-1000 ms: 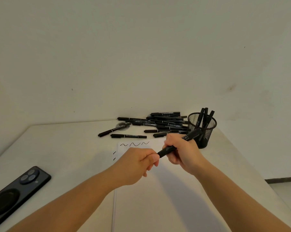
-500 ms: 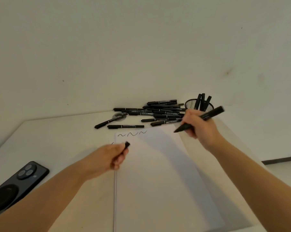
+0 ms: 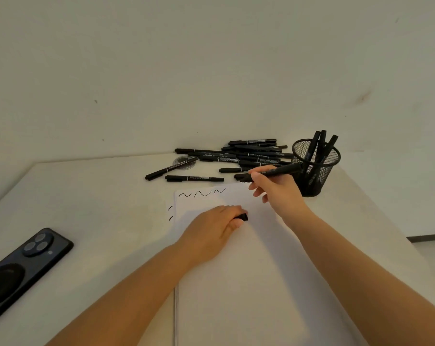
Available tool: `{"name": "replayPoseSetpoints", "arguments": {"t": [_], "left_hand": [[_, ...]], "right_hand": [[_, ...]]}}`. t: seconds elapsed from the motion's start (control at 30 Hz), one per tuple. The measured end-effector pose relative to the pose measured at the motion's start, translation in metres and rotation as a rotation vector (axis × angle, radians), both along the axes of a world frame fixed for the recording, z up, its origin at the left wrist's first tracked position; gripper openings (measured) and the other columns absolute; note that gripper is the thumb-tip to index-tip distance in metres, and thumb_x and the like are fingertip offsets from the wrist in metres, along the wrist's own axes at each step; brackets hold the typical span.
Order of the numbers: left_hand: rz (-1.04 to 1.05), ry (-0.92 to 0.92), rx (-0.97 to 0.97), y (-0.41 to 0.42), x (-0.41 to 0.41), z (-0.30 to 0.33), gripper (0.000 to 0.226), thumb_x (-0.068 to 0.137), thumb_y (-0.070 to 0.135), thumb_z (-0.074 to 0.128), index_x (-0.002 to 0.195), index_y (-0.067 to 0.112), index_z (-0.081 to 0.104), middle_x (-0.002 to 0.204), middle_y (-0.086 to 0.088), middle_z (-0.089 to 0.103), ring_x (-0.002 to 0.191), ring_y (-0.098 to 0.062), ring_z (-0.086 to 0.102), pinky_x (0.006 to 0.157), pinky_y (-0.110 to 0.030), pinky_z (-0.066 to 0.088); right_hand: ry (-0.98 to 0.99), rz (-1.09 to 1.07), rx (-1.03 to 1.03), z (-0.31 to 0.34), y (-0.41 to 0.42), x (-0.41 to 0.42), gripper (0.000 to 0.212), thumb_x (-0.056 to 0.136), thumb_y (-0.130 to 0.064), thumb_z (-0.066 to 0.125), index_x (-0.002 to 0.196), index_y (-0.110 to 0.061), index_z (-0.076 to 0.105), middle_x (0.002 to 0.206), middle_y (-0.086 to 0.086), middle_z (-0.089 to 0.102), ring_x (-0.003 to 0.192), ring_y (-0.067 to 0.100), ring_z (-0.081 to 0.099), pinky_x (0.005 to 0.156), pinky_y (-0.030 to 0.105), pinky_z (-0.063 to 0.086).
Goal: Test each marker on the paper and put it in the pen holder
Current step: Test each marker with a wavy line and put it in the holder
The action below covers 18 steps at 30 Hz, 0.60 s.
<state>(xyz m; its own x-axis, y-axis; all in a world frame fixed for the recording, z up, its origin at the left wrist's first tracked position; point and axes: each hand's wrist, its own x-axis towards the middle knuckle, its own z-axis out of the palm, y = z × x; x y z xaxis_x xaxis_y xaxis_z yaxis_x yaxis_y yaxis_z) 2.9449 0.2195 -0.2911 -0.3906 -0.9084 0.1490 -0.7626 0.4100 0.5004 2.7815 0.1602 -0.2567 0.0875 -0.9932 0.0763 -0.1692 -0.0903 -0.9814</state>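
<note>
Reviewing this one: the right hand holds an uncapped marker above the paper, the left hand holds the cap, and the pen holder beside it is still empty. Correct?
Not quite. The head view shows the pen holder already has several markers standing in it. The rest holds: the right hand holds the marker above the paper, and the left hand holds the cap.

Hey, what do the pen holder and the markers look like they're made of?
The pen holder looks like black metal wire mesh: the markers standing inside show through its fine grid, and the rim is solid. The markers in the pile look like matte black plastic with pale printed lettering, though the exact material can't be confirmed from here.
</note>
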Motion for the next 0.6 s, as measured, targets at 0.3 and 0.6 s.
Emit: {"name": "replayPoseSetpoints", "arguments": {"t": [0.3,0.6], "left_hand": [[0.011,0.044,0.040,0.010,0.009,0.000,0.036,0.098,0.032,0.032,0.130,0.024,0.046,0.135,0.006,0.050,0.122,-0.011,0.045,0.100,-0.028,0.036],[0.054,0.131,0.090,0.008,0.010,0.001,0.033,0.097,0.030,0.035,0.123,0.016,0.051,0.119,0.001,0.061,0.106,-0.019,0.055,0.089,-0.038,0.043]], "right_hand": [[-0.018,-0.120,0.043,-0.022,-0.022,0.031,0.007,0.085,-0.015,0.054,0.081,-0.016,0.059,0.061,0.002,0.063,0.056,0.007,0.058,0.057,0.021,0.047],[0.256,0.004,-0.094,-0.031,-0.023,0.034,0.011,0.080,-0.023,0.058,0.070,-0.028,0.055,0.062,-0.002,0.067,0.066,0.011,0.063,0.067,0.032,0.050]]}}
